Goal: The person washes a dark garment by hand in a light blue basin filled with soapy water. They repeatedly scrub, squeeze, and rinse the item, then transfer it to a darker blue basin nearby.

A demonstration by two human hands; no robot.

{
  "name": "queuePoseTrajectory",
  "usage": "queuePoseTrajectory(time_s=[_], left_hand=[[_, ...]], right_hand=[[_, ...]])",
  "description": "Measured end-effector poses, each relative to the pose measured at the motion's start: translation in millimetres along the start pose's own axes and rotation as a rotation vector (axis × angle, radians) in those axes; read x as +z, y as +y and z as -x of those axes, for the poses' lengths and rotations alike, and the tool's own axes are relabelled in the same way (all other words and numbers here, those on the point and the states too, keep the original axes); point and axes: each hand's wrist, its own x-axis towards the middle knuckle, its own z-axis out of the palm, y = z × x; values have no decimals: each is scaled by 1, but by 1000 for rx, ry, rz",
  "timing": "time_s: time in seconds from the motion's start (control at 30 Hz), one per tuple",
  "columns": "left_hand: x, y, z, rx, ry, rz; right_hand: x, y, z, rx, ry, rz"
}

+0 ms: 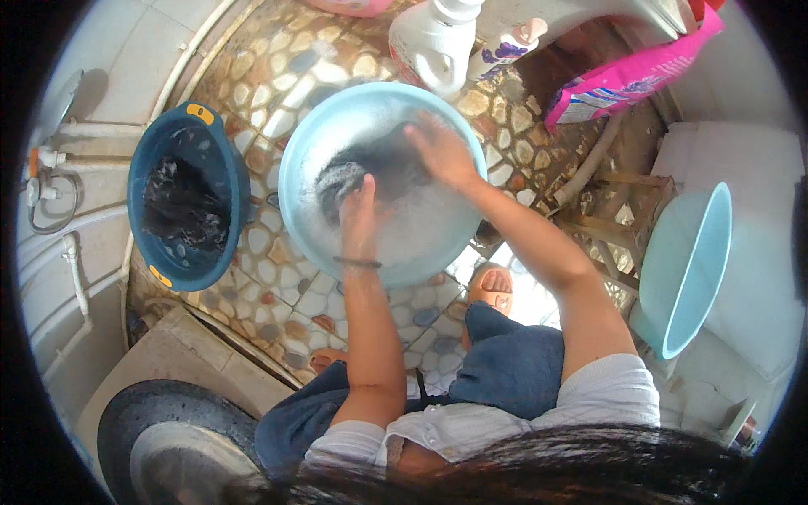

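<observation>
A light blue plastic basin [382,278] stands on the floor before me, with white suds and dark wet cloth [379,154] in it. My left hand [358,211] is at the cloth's near left edge, thumb up and wearing a dark band at the wrist. Foam and blur hide its other fingers, so its grip is unclear. Over the right part of the cloth is my right hand [442,151], blurred, its fingers spread and nothing seen in them. Whether the right palm touches the cloth cannot be made out.
A dark blue oval tub [238,189] at left holds more dark wet cloth [183,205]. Beyond the basin stand a white jug [435,47], a small pump bottle [505,50] and a pink packet [631,76]. An empty light blue basin [685,271] leans at right beside a wooden stool [631,214].
</observation>
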Motion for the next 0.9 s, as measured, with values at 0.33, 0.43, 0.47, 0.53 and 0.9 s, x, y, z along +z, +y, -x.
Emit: queuePoseTrajectory(time_s=[0.33,0.43,0.47,0.53,0.9], left_hand=[[19,14,-50,-320,-115,-104],[4,-16,-88,-145,-241,-358],[3,-21,-90,-202,-166,-165],[2,-22,-93,-323,-28,175],[6,26,25,56,-693,933]], right_hand=[[72,39,-36,-36,-694,404],[72,25,-55,-72,-864,493],[71,20,-61,-77,-890,516],[61,12,-66,-69,-880,546],[-15,-96,106,-687,-383,67]])
